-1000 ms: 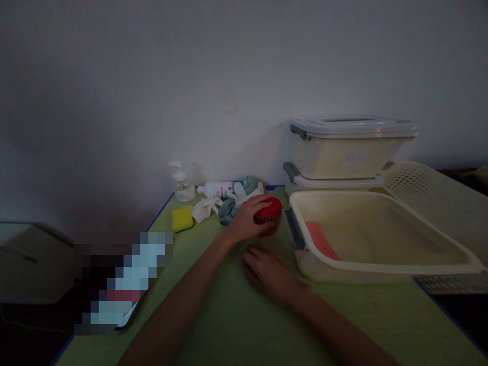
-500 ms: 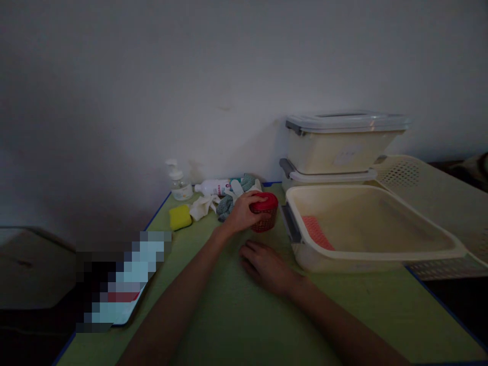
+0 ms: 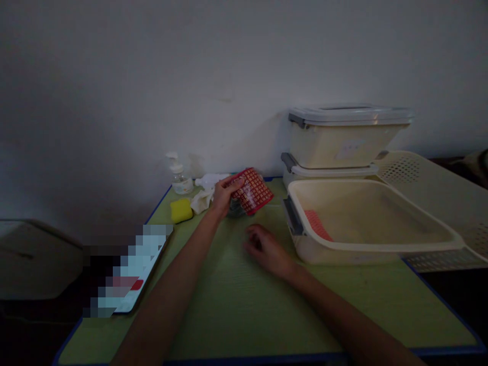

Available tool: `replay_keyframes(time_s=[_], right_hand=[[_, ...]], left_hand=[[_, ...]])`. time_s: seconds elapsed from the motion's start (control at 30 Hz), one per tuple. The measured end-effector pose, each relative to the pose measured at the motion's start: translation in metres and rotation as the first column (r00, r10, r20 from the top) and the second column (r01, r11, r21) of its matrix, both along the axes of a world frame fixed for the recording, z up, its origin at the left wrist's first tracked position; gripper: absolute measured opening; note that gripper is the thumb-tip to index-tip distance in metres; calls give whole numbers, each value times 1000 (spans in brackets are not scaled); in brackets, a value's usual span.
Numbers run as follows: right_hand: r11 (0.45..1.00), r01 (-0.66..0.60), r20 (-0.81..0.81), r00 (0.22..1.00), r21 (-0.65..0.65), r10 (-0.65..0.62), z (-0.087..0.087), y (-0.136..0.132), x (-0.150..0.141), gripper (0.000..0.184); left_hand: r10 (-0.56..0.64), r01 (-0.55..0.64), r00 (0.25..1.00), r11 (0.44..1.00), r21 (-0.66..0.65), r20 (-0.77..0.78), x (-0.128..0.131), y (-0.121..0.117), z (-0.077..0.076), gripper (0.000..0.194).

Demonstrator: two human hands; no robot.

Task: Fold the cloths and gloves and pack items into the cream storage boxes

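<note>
My left hand is closed around one end of a red canister with a light checked pattern. The canister is tilted and raised off the green table, its patterned side facing me. Lower and to the right, my right hand hovers near the table with fingers loosely curled; nothing shows in them. Behind my left hand lies a white bottle on its side. Beside it are a crumpled white tissue and a dark grey patterned thing, partly hidden by the canister.
A cream tub holding a pink textured piece sits at the right. Lidded boxes are stacked behind it, with a perforated basket alongside. Left are a yellow sponge, a pump bottle and a blurred-out tablet-like device.
My left hand has lifted the red canister from the table and tipped it sideways, moving slightly left and up. My right hand has risen a little and curled its fingers.
</note>
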State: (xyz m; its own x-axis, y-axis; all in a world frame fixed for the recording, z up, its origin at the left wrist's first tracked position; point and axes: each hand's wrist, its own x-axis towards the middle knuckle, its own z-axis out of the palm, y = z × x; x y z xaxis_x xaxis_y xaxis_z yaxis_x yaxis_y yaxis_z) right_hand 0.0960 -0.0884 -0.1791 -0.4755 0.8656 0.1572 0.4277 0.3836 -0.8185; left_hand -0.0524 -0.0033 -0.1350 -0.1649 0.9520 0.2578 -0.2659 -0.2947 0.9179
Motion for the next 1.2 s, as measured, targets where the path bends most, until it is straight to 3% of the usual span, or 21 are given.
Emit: replay_keyframes(time_s=[0.1,0.17,0.27,0.37,0.5,0.63,0.7,0.8,0.9,0.97,1.1,1.2], right_hand=[[956,81,-353,918,-281,-182,-2,7,-1,48],[905,-9,-570,780,-425,-260,0,9,-3,59],[872,-187,-773,569,-453,-280,4,9,-8,69],[892,-200,-846,453,-406,-283,7,9,-10,65],[863,-205,-834,433,-461,-342,5,9,-9,53],[810,-260,-810,443,-525,-383,4,5,-8,50],[759,-343,-805,455,-553,-380,6,2,-8,47],[683,-462,-814,445,-566,-374,9,-1,-6,41],[627,-538,-823,429,-564,-372,11,-2,-3,35],[607,-569,-831,417,-555,-369,11,-3,-1,33],[614,-588,-850,387,-526,-358,12,-4,1,29],[615,-567,-834,427,-548,-350,12,-4,2,31]], left_hand=[[-60,59,997,998,32,41,-1,-5,10,40],[-126,124,991,991,46,54,-1,-9,13,39],[-212,210,976,977,43,47,1,-13,14,39],[-299,299,954,954,4,-10,5,-15,12,45],[-438,445,857,895,-40,-270,-1,-17,22,47],[-499,542,653,833,-110,-570,-20,-24,45,57],[-501,567,570,813,-128,-651,-26,-27,52,61],[-542,600,508,780,-176,-670,-25,-30,53,56],[-609,597,483,755,-271,-629,-18,-29,48,54],[-602,591,504,764,-261,-620,-14,-28,45,50],[-603,593,594,775,-216,-532,-10,-27,38,45],[-619,583,633,776,-241,-465,-8,-27,33,43]])
